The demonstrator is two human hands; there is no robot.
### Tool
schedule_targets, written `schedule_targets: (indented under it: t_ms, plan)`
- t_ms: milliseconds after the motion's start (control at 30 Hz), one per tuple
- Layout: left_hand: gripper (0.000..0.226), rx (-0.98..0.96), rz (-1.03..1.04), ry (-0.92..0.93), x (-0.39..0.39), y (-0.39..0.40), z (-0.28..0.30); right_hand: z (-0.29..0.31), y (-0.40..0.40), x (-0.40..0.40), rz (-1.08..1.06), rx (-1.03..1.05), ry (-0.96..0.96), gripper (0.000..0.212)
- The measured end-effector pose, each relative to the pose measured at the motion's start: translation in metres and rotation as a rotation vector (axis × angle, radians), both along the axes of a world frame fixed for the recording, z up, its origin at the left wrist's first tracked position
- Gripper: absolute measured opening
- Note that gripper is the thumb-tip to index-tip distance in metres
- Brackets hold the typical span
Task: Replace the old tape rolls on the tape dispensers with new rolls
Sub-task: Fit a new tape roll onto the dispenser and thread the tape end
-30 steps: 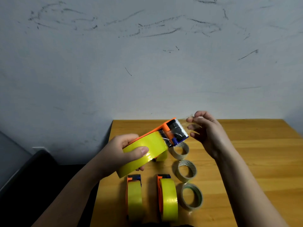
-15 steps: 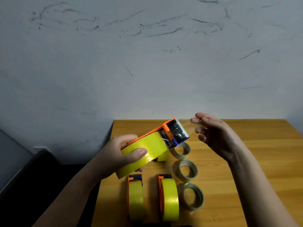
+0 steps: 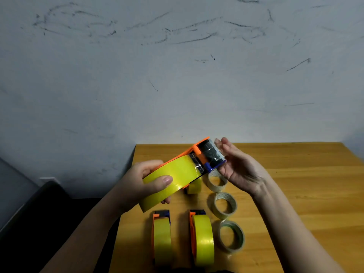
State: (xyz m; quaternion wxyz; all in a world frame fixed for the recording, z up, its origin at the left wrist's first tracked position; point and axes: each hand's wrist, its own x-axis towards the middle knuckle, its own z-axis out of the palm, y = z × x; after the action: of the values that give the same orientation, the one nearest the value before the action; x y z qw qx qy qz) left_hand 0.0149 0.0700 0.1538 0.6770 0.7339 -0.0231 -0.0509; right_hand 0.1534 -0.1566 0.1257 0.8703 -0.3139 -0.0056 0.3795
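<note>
My right hand (image 3: 239, 168) had come back in from half a second before, its relaxed fingers now touching the toothed end of the dispenser (image 3: 206, 154). My left hand (image 3: 145, 182) kept its grasp around the yellow roll (image 3: 173, 178) on it, held above the desk (image 3: 295, 194), over three old rolls (image 3: 224, 205) and two loaded dispensers (image 3: 201, 237).

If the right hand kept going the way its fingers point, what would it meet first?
The right hand points up and left, fingertips already at the serrated cutter end of the orange tape dispenser with the yellow roll. That end comes first; actual contact is unclear.
</note>
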Motion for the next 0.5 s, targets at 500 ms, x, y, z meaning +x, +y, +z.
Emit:
schedule_targets:
  t_ms: [500]
  plan:
    - [0.071, -0.105, 0.072, 0.002, 0.005, 0.004, -0.004, -0.021, 0.019, 0.001, 0.019, 0.076, 0.014, 0.065]
